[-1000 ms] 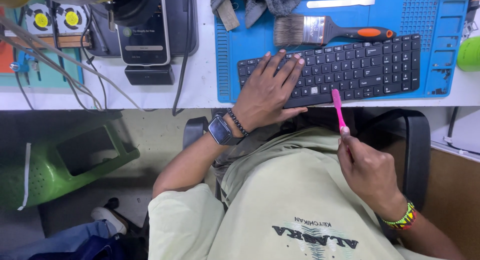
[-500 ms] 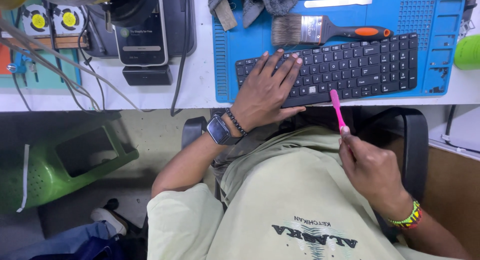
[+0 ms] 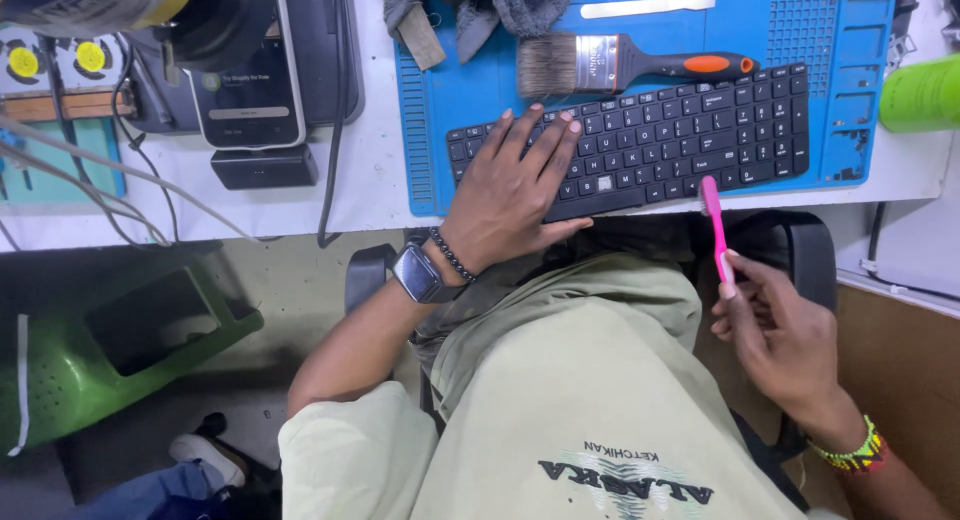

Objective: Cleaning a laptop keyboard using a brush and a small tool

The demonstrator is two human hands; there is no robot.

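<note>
Black keyboard (image 3: 660,130) is laid on a blue work mat (image 3: 860,40) at the near edge of a white bench (image 3: 300,205). A paintbrush (image 3: 620,65) with an orange-and-black handle is seen just behind the keyboard, bristles to the left. A white flat spudger (image 3: 648,5) lies farther back on the mat; grey cloth (image 3: 500,0) is bunched at the mat's back left corner, a small wooden block (image 3: 420,35) beside it. A phone (image 3: 245,90) is propped on a dark stand (image 3: 265,167) left of the mat, cables (image 3: 120,180) running across the bench there. Two small fans (image 3: 55,60) with yellow hubs are seen at far left. A green cylinder (image 3: 920,95) is cut off at the right edge. A green plastic stool (image 3: 100,350) is seen on the floor below left.

Nothing is blocking the keyboard apart from the hand on it.

Left hand (image 3: 510,195) is laid flat on the left half of the keyboard, fingers spread and extended over the keys, palm over the front edge, thumb tucked under toward the lap. A watch (image 3: 418,275) and bead bracelet (image 3: 452,260) are worn at the wrist.

Right hand (image 3: 775,330) is held off the bench, over the lap and chair armrest (image 3: 800,250). A pink toothbrush (image 3: 715,230) is pinched at its handle end between thumb and fingertips; the brush head is pointed up at the keyboard's front right edge, touching or just short of it, which cannot be told. A beaded band (image 3: 850,452) is worn on this wrist.
</note>
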